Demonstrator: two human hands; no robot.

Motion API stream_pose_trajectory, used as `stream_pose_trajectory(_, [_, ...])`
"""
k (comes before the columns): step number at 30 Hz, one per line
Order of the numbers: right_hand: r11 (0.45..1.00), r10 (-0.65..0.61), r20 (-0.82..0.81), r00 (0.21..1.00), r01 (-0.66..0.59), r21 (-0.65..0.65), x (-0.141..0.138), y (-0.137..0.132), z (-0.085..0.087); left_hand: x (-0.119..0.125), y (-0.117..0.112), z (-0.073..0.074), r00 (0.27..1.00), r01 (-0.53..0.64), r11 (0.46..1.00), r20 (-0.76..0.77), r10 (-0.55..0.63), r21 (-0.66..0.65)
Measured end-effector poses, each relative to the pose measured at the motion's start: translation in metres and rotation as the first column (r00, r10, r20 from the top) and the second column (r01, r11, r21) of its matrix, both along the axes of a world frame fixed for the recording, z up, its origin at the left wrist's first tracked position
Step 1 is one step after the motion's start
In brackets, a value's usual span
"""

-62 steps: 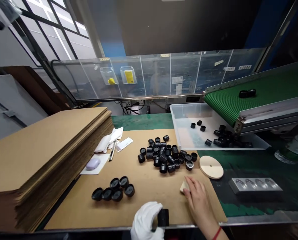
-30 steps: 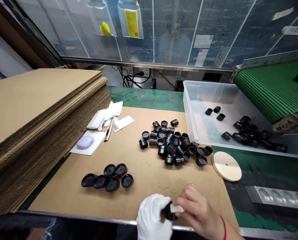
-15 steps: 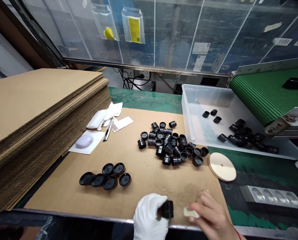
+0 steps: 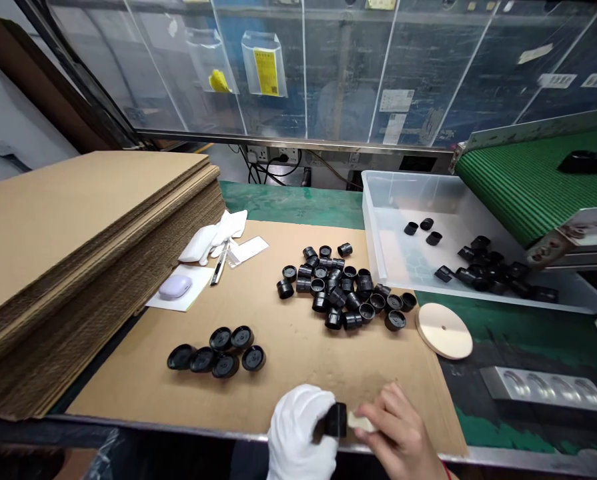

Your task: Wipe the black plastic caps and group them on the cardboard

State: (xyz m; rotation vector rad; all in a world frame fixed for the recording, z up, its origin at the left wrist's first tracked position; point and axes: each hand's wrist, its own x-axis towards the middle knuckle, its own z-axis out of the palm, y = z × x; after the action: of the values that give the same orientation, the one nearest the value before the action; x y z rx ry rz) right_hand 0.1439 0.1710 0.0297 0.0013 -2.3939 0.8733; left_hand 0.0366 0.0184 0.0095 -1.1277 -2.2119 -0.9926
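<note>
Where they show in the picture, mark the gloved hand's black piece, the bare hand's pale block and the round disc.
Black piece (image 4: 337, 420): head view, outer side.
Pale block (image 4: 359, 422): head view, exposed part.
Round disc (image 4: 443, 335): head view, flat top.

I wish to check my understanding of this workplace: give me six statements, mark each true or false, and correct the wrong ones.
1. The left hand wears a white glove. True.
2. The right hand holds a utility knife. False: it holds a small pale block.
3. A black part is in the left hand's grip. True.
4. The round disc stands upright inside the plastic bin. False: it lies flat outside the bin.
5. The lavender case lies on white paper. True.
6. The conveyor belt is blue. False: it is green.
</note>
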Motion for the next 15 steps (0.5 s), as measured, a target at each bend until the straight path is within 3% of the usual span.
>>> stream_pose_trajectory(3, [0.996, -0.029, -0.011, 1.000, 0.028, -0.087, 0.001, 0.000, 0.000, 0.001, -0.004, -0.003, 1.000, 0.024, 1.000, -0.018, -0.024, 0.004])
stream_pose_trajectory(7, [0.985, -0.053, 0.027, 0.998, 0.057, -0.163, -0.006, -0.010, -0.003, 0.000, -0.007, -0.008, 0.997, 0.062, 0.995, -0.040, -0.065, -0.084])
stream_pose_trajectory(10, [0.988, -0.026, 0.052, 0.998, 0.034, -0.152, -0.006, -0.010, -0.006, 0.000, -0.008, -0.010, 0.995, 0.063, 0.988, -0.062, -0.072, -0.139])
stream_pose_trajectory(15, [0.993, -0.006, 0.036, 0.999, 0.010, -0.114, -0.009, -0.009, -0.004, 0.000, -0.006, -0.012, 0.999, 0.021, 0.996, 0.039, -0.017, -0.088])
